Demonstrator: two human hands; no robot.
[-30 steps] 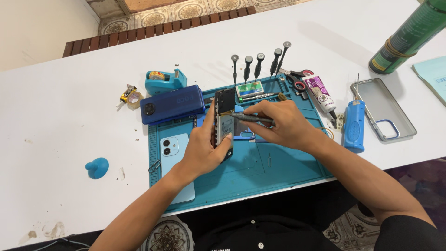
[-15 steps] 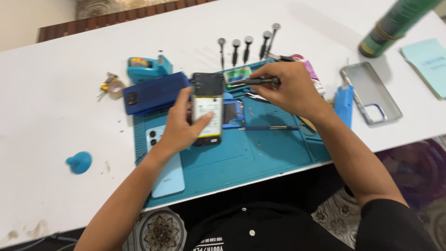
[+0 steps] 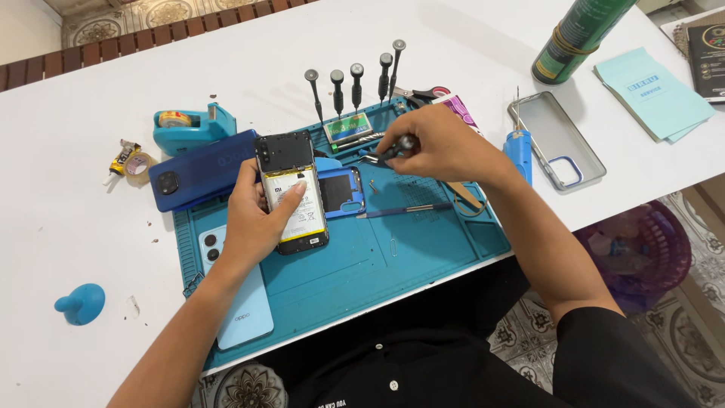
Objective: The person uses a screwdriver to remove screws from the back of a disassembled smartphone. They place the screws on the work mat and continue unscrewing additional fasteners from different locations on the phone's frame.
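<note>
My left hand [image 3: 257,219] grips an opened phone [image 3: 291,189] with its back cover off, battery showing, held flat over the blue work mat [image 3: 362,264]. My right hand [image 3: 438,143] is closed on a slim metal tool [image 3: 385,155], likely tweezers or a small screwdriver, to the right of the phone's top, above the mat's tray section. A blue back cover [image 3: 340,193] lies right beside the phone. A thin blue-handled tool [image 3: 404,210] rests on the mat below my right hand.
Several screwdrivers [image 3: 355,87] stand upright at the mat's far edge. A dark blue phone [image 3: 196,170], a tape dispenser [image 3: 189,125], a light blue phone [image 3: 238,302], a clear case [image 3: 559,143], a green can [image 3: 578,38], a blue tool [image 3: 519,151] and a blue suction cup [image 3: 79,304] lie around.
My left hand has laid the phone flatter on the mat. My right hand has drawn away from the phone to the right and back with its tool.
</note>
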